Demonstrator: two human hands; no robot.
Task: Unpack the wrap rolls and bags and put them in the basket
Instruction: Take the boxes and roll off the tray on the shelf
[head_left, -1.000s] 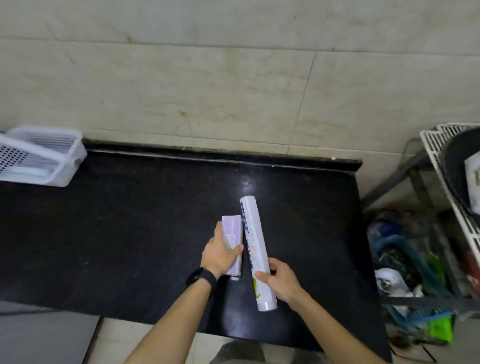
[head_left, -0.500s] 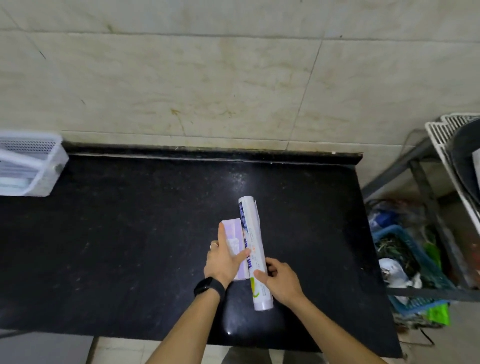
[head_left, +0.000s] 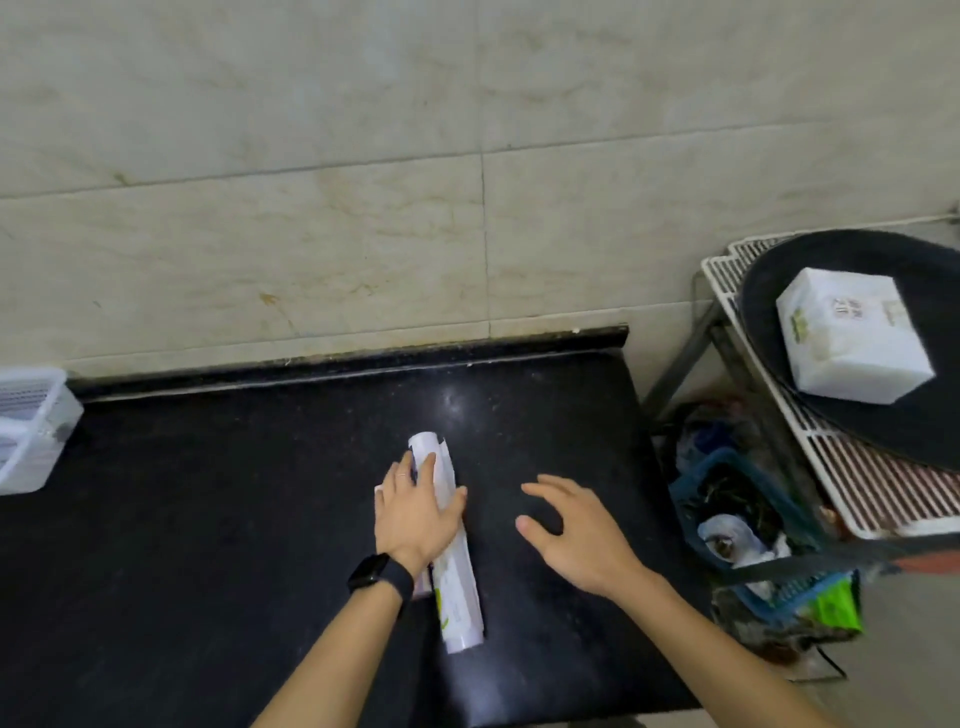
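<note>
**Roll pinned, right hand free**

Nearest, the left hand lies flat over the wrap roll, likely to stop it rolling on the counter. The right hand hovers spread, holding nothing. The counter's right edge is near. The basket waits far left, with counter room between.

- Our left hand lies palm down, its fingers straight and slightly spread, the thumb out to the right.
- Our right hand hovers palm down, apart from the left, with its fingers loosely curved and spread, gripping nothing.
- Our left forearm and right forearm are bare. They rise from the bottom edge and lean towards each other.
</note>
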